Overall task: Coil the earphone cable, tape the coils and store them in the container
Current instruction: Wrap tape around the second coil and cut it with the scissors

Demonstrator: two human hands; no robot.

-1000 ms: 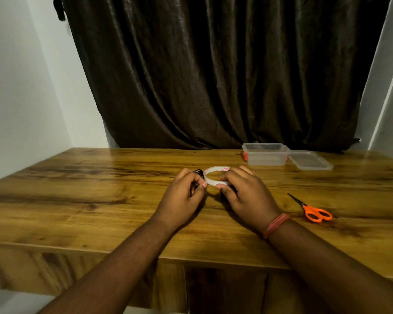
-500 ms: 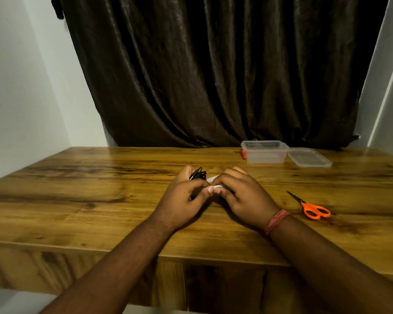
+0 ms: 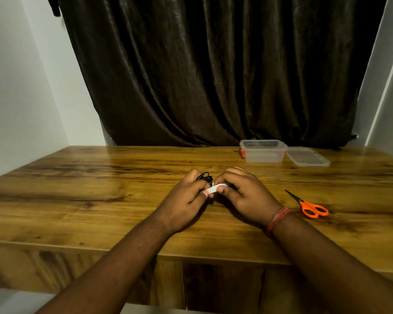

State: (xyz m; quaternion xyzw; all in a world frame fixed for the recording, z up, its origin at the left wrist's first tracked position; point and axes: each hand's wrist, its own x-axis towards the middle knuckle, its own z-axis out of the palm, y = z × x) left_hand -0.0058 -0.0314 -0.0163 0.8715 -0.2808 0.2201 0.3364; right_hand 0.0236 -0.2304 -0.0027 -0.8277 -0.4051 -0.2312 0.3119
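Both hands clamped: left hand on coiled earphone cable, right hand on tape roll; scissors at three o'clock; best pulled taut.

Counting the things on the wooden table

There is one table, and two hands are over the middle of it: one left hand and one right hand. There is one bunch of black earphone cable in the left hand, and one white strip of tape between the two hands. Far on the right there is one clear container and one clear lid just to its right. Nearer on the right there is one pair of orange scissors. There is one reddish band on the right wrist. Behind the table hangs one dark curtain.
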